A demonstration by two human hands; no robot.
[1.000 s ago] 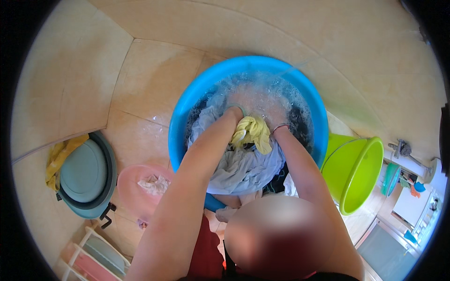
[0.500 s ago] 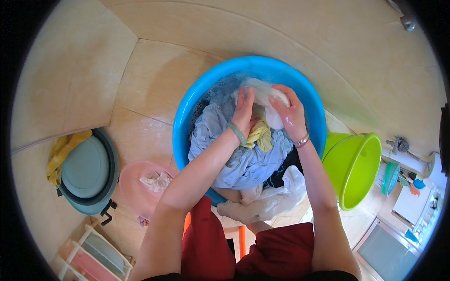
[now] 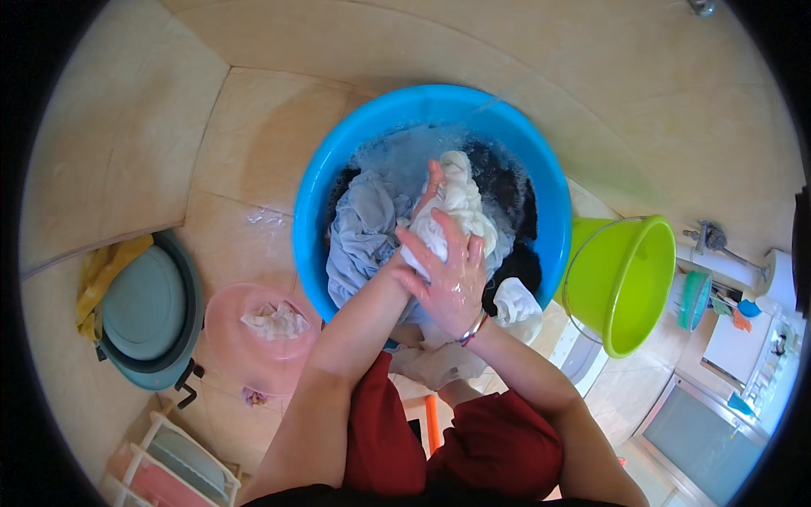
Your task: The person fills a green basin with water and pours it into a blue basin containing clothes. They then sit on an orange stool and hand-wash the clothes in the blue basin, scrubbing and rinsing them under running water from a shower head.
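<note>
A bunched, wet white cloth (image 3: 463, 198) lies between my hands over the blue basin (image 3: 311, 177). My left hand (image 3: 431, 188) holds it from the left and below, one finger reaching up beside it; the rest is covered by cloth and my right hand. Crossing over from the right, my right hand (image 3: 452, 287) rests on the cloth, its wet fingers spread apart and the thumb near my left wrist. Light blue clothing (image 3: 363, 237) is heaped in the basin's left part. Dark fabric (image 3: 517, 262) shows at the right in foamy water.
A lime-green bucket (image 3: 591, 291) stands right of the basin. To the left are a pink basin (image 3: 253, 355) with pale cloth and grey-green basins (image 3: 144, 300) with a yellow cloth (image 3: 106, 275). White cloth (image 3: 519, 308) hangs over the basin's near rim. Tiled walls close in behind.
The white cloth has gone from loosely spread to bunched. My right hand has moved left and nearer, crossing onto the cloth over my left hand. The yellow-green cloth is hidden. The view has shifted slightly.
</note>
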